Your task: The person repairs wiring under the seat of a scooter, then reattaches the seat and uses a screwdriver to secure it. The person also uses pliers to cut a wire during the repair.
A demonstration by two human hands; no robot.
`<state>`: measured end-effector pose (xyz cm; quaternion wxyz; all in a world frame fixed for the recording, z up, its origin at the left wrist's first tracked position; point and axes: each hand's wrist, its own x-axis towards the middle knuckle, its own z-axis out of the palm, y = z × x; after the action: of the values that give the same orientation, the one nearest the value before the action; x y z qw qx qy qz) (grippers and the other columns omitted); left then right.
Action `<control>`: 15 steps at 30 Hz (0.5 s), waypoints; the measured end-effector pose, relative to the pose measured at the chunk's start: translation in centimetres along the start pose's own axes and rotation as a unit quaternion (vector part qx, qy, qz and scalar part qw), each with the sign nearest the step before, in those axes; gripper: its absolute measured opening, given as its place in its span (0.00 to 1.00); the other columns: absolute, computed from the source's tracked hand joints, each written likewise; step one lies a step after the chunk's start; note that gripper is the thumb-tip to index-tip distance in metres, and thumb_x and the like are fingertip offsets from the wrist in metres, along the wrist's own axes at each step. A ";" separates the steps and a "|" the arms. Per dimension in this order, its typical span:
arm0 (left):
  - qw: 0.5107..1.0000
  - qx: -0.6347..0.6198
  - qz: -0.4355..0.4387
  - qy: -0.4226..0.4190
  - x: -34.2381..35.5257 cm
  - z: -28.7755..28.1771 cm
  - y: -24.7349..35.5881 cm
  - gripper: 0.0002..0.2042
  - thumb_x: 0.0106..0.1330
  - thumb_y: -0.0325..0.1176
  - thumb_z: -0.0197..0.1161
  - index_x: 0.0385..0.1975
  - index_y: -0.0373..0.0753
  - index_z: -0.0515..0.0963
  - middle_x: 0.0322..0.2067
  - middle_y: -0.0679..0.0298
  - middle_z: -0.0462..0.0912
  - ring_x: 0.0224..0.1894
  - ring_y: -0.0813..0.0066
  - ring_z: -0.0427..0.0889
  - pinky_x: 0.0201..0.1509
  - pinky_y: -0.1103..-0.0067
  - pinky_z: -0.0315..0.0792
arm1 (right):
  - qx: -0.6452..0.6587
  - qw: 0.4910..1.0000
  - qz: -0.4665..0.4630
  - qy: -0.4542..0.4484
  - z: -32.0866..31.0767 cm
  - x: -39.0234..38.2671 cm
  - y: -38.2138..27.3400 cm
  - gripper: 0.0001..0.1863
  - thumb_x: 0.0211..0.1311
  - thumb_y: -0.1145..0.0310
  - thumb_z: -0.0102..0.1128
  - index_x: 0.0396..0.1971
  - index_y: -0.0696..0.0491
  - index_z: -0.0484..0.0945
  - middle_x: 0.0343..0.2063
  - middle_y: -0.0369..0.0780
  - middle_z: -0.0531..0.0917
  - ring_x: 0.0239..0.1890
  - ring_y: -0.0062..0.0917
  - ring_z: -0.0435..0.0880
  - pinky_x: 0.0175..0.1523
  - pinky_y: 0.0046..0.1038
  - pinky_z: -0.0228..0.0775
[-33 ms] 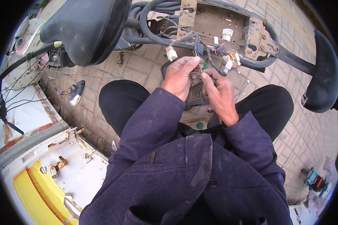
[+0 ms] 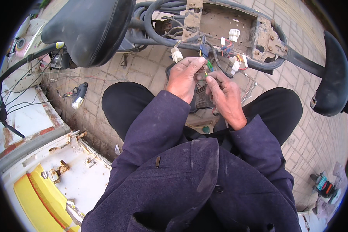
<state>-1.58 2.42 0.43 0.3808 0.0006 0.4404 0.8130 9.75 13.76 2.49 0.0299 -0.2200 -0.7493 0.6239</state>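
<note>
My left hand (image 2: 183, 79) pinches a thin yellow-green wire (image 2: 205, 69) between thumb and fingers, just below a bundle of dark, blue and green wires (image 2: 203, 49) hanging from a rusty metal frame (image 2: 226, 25). Lower and to the right, my right hand (image 2: 224, 96) pinches the same thin wire, its fingertips partly hidden behind the thumb. White plastic connectors (image 2: 176, 55) dangle left of the bundle, and several more (image 2: 234, 65) hang to the right on coloured wires. A dark ridged object (image 2: 202, 98) shows behind and between my hands.
A black saddle (image 2: 85, 31) is at upper left, a black curved padded part (image 2: 333, 73) at right. White panels (image 2: 81, 174) with a yellow strip (image 2: 38, 197) lie at lower left, a loose lamp-like part (image 2: 79, 96) on the pavers (image 2: 282, 162), and small items (image 2: 324, 185) at lower right.
Both my hands have shifted very slightly at the fingertips, and a little more of the yellow-green wire shows between them. The frame and the things around it look unchanged.
</note>
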 end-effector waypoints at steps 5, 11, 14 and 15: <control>0.997 0.075 0.018 0.018 0.0 0.2 1.1 0.06 0.66 0.30 0.69 0.32 0.38 0.80 0.30 0.65 0.82 0.30 0.82 0.75 0.34 0.83 0.67 | 0.089 0.995 0.032 -0.044 0.0 0.0 0.2 0.15 0.74 0.60 0.55 0.44 0.58 0.78 0.23 0.40 0.81 0.19 0.19 0.78 0.25 0.28 0.66; 0.997 0.073 0.027 0.021 0.2 0.8 1.4 0.06 0.64 0.29 0.70 0.29 0.36 0.81 0.27 0.66 0.81 0.28 0.82 0.76 0.33 0.83 0.69 | -0.010 0.997 -0.071 0.027 0.6 0.4 -0.3 0.14 0.76 0.61 0.54 0.43 0.58 0.79 0.19 0.31 0.75 0.18 0.10 0.66 0.24 0.17 0.58; 0.996 0.083 0.025 0.025 0.3 0.8 1.5 0.06 0.64 0.29 0.70 0.29 0.36 0.81 0.25 0.66 0.81 0.27 0.82 0.77 0.31 0.83 0.69 | 0.004 0.999 -0.035 0.023 0.5 1.1 -0.2 0.14 0.76 0.60 0.54 0.43 0.57 0.79 0.18 0.30 0.73 0.18 0.09 0.66 0.24 0.18 0.57; 0.996 0.083 0.019 0.023 0.3 0.7 1.5 0.06 0.64 0.29 0.70 0.29 0.35 0.81 0.25 0.66 0.80 0.26 0.81 0.77 0.31 0.83 0.69 | 0.020 0.999 -0.033 -0.005 0.2 1.1 -0.1 0.14 0.76 0.60 0.53 0.41 0.56 0.79 0.16 0.28 0.70 0.17 0.08 0.63 0.23 0.17 0.53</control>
<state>-2.50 2.62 1.85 0.3535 0.0217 0.5151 0.7805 8.65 14.01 2.25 0.0509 -0.1912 -0.7437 0.6385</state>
